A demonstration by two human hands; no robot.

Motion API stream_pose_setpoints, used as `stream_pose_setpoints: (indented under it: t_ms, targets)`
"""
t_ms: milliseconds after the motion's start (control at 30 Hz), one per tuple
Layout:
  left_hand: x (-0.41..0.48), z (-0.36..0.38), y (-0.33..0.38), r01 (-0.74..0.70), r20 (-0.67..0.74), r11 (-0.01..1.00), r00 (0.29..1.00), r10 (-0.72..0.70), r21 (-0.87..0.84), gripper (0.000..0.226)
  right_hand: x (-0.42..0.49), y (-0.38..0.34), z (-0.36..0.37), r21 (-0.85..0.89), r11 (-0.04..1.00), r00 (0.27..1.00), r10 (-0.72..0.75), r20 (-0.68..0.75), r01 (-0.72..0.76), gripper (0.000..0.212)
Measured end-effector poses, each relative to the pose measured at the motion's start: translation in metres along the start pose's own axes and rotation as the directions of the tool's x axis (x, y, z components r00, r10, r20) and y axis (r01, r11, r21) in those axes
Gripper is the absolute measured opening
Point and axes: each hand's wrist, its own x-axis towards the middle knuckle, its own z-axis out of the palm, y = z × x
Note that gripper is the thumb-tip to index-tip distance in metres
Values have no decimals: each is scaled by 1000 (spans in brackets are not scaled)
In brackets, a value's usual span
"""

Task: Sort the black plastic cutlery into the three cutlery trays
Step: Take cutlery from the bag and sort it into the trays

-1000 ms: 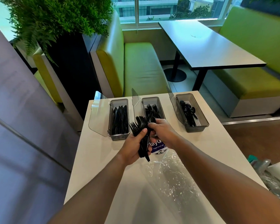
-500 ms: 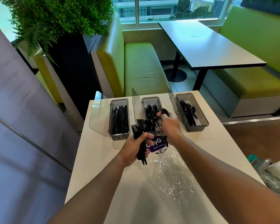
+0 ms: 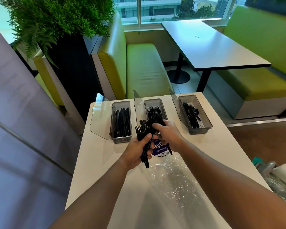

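head view: the left hand (image 3: pixel 139 152) is gripping a bundle of black cutlery (image 3: pixel 143 134), fingers wrapped and thumb pressed across the handles, fork tines fanning upward so each piece can be told apart and pulled free. the right hand (image 3: pixel 168 132) is reaching into the top of that bundle, fingers curled and pinching what looks like one or more pieces; exactly which piece cannot be told. both hands are working just in front of the middle tray (image 3: pixel 153 104), probably because it is holding forks. the left tray (image 3: pixel 121 104) is holding knives, the right tray (image 3: pixel 194 103) spoons, all three with clear lids (image 3: pixel 99 119) standing open for dropping pieces in. a crumpled plastic bag (image 3: pixel 173 180) is lying on the white table (image 3: pixel 102 156) below the hands, likely the cutlery's wrapper.
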Motion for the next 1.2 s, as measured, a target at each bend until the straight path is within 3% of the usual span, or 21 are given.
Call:
stream_pose_setpoints:
  t_ms: [200, 700, 1000, 1133, 1200]
  targets:
    - [1, 3, 3, 54, 76, 995, 996, -48, -81, 32, 0, 4, -4, 151, 988, 993, 27, 111, -44, 12]
    - [9, 7, -2, 49, 35, 999, 998, -48, -16, 37, 11, 8, -10, 156, 988, 1000, -8, -31, 12, 6]
    - [20, 8, -8, 54, 33, 998, 998, -55, 37, 32, 47, -26, -56, 428, 904, 979, 84, -185, 3, 16]
    - [31, 5, -12, 66, 1, 997, 998, -66, 37, 32, 73, -38, -95, 387, 922, 980, 91, -180, -15, 7]
    - [38, 6, -11, 64, -15, 997, 998, -64, 43, 32, 86, -43, -114, 328, 944, 976, 113, -186, -47, 13]
